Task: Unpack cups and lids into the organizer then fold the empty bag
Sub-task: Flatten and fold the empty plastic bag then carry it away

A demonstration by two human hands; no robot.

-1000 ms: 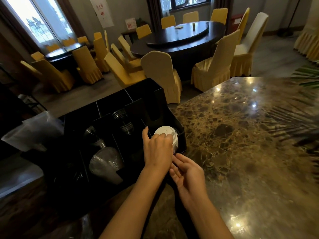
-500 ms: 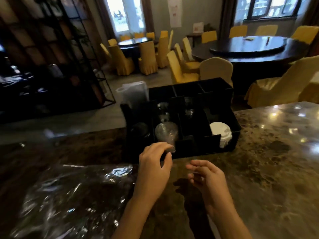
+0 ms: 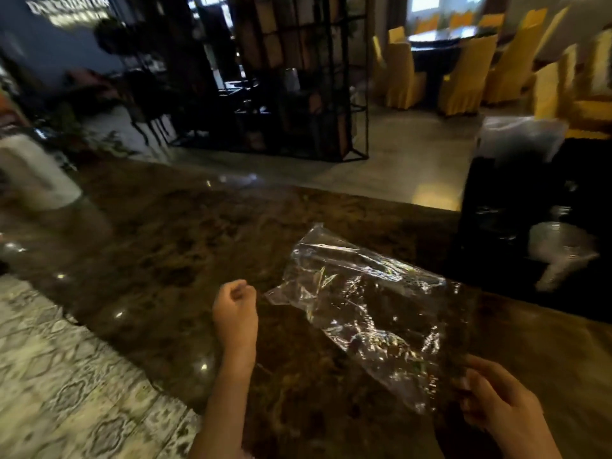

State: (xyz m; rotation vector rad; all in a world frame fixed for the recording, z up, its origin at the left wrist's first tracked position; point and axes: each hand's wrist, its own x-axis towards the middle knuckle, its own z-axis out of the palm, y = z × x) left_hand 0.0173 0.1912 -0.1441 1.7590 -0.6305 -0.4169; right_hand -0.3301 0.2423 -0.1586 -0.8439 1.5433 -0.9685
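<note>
The right hand [image 3: 496, 404], low at the right of the frame, pinches the near corner of the clear plastic bag [image 3: 367, 309] between thumb and fingers, and its forearm runs off the bottom edge. The left hand [image 3: 235, 311], at lower centre, is curled into a loose fist with nothing in it; it hangs just left of the bag's left corner, and whether it touches the film cannot be told.

The bag lies stretched across the dark marble worktop [image 3: 159, 246] from lower right up toward the middle of the frame. It is crumpled and shiny with reflections, and nothing can be seen inside it; the stone pattern shows through the film.

At the right edge stands the black organizer [image 3: 490, 226], cut off by the frame. In one of its compartments lies a stack of clear cups [image 3: 559, 250], tipped on its side with the wide mouth facing the viewer. The stack is smeared by blur, so their number cannot be counted. Above the organizer's back wall rises a hazy translucent plastic bundle [image 3: 520, 139]; what it holds cannot be made out. The other compartments are too dark to read.

At the left edge of the frame stands a pale, blurred container [image 3: 36, 173]. Beyond the worktop, a black metal shelf [image 3: 291, 81] fills the upper centre, and yellow-covered chairs [image 3: 463, 71] surround a dark table at upper right. A patterned tiled floor [image 3: 66, 376] shows at lower left.
</note>
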